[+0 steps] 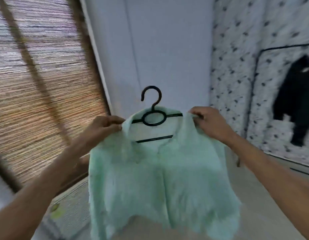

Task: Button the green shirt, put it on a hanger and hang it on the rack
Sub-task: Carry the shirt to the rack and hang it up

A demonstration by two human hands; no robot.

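Shirt: a pale green shirt [160,179] hung in mid-air, front closed, draped on a hanger.
Left hand: the left hand [101,127] pinched the shirt's left shoulder.
Right hand: the right hand [209,122] gripped the right shoulder by the collar.
Hanger: a black hanger [154,116] sat inside the neck, hook upright and free.
Rack: a black rack [287,47] stood far right, holding a dark garment [296,101].
Wall: a woven blind [41,87] covered the left.
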